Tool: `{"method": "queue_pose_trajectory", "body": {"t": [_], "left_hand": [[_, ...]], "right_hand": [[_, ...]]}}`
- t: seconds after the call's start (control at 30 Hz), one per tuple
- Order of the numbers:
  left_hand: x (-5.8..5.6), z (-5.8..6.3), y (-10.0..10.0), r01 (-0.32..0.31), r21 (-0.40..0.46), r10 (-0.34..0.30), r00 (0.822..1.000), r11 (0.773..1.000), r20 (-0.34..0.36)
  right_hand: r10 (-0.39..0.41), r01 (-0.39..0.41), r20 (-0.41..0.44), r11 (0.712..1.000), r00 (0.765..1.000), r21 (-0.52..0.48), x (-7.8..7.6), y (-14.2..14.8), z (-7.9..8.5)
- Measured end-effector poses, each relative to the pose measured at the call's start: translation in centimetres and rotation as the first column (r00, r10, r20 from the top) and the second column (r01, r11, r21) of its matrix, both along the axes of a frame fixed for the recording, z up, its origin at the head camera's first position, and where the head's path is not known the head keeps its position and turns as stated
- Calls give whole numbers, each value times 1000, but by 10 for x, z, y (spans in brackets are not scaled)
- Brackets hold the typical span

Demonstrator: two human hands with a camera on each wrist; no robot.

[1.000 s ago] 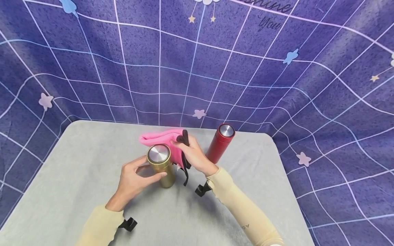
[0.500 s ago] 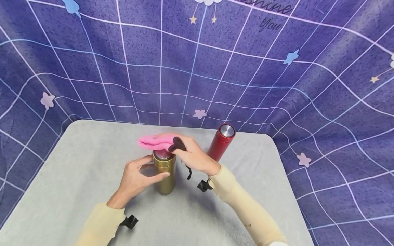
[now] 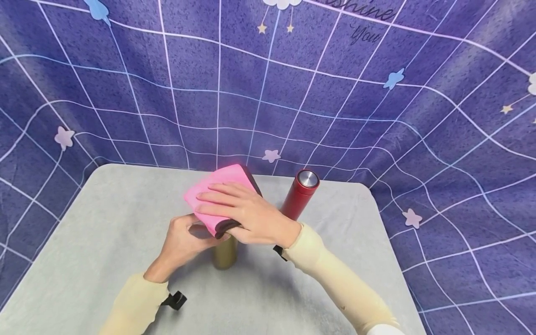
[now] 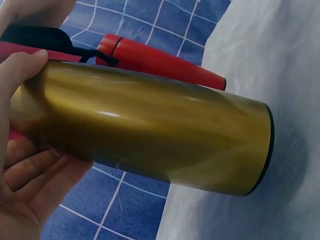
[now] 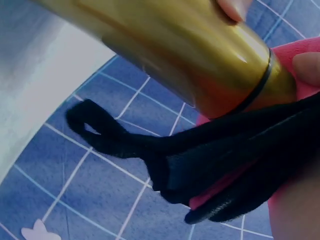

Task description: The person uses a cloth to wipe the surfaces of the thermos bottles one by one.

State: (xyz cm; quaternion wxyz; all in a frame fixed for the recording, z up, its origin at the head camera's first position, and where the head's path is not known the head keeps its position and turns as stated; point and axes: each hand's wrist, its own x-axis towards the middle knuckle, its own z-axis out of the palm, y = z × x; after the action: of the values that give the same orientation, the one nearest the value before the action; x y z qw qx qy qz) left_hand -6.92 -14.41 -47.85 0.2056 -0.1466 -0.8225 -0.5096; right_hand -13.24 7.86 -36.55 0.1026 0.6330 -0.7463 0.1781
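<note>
A gold thermos bottle [image 3: 224, 255] with its base low stands near the middle in the head view, and its long body [image 4: 150, 125] fills the left wrist view. My left hand [image 3: 177, 244] grips it near the top, thumb on one side and fingers on the other. Over its lid lies a pink cloth [image 3: 231, 174] with black edging, which hides the lid from the head view. My right hand [image 3: 251, 215] holds this cloth, fingers laid across the top and thumb beneath. A black loop [image 5: 95, 127] hangs from the cloth's edge.
A red thermos bottle [image 3: 297, 197] with a silver lid stands to the right, behind my right wrist. The grey-covered table [image 3: 104, 218] ends at a purple-blue gridded curtain [image 3: 201, 93] at the back and sides.
The pink cloth moved from behind the gold thermos bottle, then came over its lid. My right hand turned to lie across the cloth's top. My left hand kept its grip; the bottle's base shifted slightly nearer.
</note>
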Motion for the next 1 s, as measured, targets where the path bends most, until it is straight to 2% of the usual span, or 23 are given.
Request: {"method": "queue_pose_trajectory", "body": {"t": [0.07,0.17,0.33,0.5,0.6,0.73,0.87,1.0], "left_hand": [[-1,0,-2,2,6,-2,1000,1000,-20],[-1,0,-4,7,31,-6,999,999,-33],[0,2,-5,10,73,-10,1000,997,7],[1,0,-6,67,175,-75,996,982,39],[2,-1,-6,95,228,-107,993,969,40],[3,0,-6,119,282,-136,990,952,41],[4,1,-5,138,331,-168,984,933,62],[5,3,-4,145,347,-180,981,927,70]], "right_hand": [[9,-9,-81,1000,997,-5,2,0,-1],[17,-19,-153,1000,988,-11,4,1,-3],[28,-34,-237,999,971,-22,6,4,-8],[41,-58,-300,997,953,-49,6,6,-14],[64,-88,-281,993,958,-73,5,7,-16],[105,-138,-213,980,971,-147,2,9,-23],[140,-167,-115,948,983,-270,-1,8,-33],[172,-153,14,911,985,-382,0,5,-41]]}}
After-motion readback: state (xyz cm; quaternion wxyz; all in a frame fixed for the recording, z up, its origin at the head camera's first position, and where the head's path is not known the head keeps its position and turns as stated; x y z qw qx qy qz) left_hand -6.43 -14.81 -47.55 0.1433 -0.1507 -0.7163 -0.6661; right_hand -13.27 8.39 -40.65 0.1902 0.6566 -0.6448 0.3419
